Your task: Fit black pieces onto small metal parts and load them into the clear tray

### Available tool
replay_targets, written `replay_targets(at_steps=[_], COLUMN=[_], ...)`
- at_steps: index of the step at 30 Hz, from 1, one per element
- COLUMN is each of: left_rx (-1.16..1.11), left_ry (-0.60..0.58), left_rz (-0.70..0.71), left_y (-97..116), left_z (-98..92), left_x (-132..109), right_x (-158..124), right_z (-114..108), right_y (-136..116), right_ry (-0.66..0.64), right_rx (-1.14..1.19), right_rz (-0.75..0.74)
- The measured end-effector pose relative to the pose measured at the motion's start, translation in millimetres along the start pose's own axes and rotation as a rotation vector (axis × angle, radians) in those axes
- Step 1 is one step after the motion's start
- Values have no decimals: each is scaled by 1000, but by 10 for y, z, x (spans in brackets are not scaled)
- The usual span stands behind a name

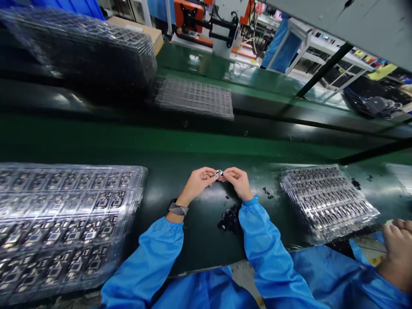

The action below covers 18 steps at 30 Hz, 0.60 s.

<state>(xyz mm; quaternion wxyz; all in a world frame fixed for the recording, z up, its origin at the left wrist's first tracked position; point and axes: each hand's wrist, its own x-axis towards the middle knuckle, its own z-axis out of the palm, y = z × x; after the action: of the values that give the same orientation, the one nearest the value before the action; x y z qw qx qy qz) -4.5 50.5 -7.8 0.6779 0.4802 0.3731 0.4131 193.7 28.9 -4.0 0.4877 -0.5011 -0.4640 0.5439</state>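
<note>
Between my two hands, over the dark green bench, is a small metallic electronic part (218, 174). Thumb and fingers of my left hand (200, 182) pinch it from one side. On its other side, my right hand (237, 179) is closed with its fingertips at the part. A heap of small black pieces (230, 219) lies below my right hand, and a few loose black pieces (268, 193) sit beyond my right wrist. To the left, a stack of clear plastic trays (137, 189) holds rows of small circuit boards (54, 236).
On the right stands another stack of trays (331, 199) filled with small metallic parts. Clear trays (196, 96) rest on the far ledge, beside a tall tray stack (106, 51). A co-worker's hand (399, 249) is at the right edge. A dark post (325, 71) rises at the back.
</note>
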Motion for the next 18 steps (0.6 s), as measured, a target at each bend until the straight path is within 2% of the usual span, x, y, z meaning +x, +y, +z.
replay_targets(at_steps=[18], left_rx=[21], left_ry=[59], left_rz=[12], left_y=[-3], left_z=[14], left_x=[-8], right_x=[-15], right_z=[53], right_y=[18], right_ry=[72], right_rx=[21], right_rz=[-46])
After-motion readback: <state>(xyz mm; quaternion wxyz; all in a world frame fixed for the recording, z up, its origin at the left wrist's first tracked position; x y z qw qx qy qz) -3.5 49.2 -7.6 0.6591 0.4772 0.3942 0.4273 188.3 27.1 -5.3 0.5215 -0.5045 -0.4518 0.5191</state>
